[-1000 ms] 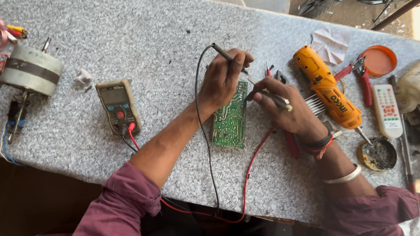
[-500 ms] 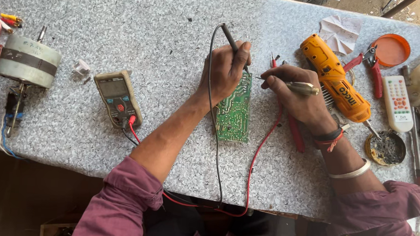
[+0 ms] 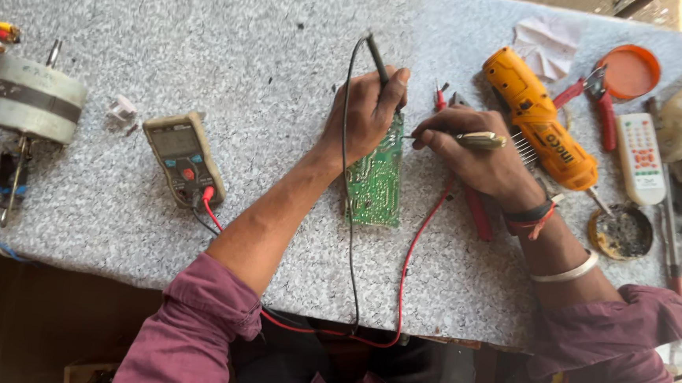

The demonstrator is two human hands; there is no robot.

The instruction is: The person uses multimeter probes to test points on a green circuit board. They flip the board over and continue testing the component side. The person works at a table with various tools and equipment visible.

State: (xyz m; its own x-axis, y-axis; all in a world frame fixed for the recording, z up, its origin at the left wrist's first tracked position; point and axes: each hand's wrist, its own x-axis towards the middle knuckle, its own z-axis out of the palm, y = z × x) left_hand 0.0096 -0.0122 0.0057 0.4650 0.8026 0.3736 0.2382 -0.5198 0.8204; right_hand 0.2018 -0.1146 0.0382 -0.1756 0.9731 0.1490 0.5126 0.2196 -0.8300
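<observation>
Left hand [image 3: 365, 114] gripped black probe [image 3: 377, 57], right hand [image 3: 478, 149] gripped second probe [image 3: 478, 140], both tips on green circuit board [image 3: 375, 182] lying mid-table [image 3: 209, 18]. Multimeter [image 3: 183, 156] connected; probing seemed underway, not finished.

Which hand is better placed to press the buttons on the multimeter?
Probably the left. The left hand holds the black probe at the green circuit board, on the side facing the multimeter. The right hand is beyond the board, near the orange power screwdriver.
</observation>
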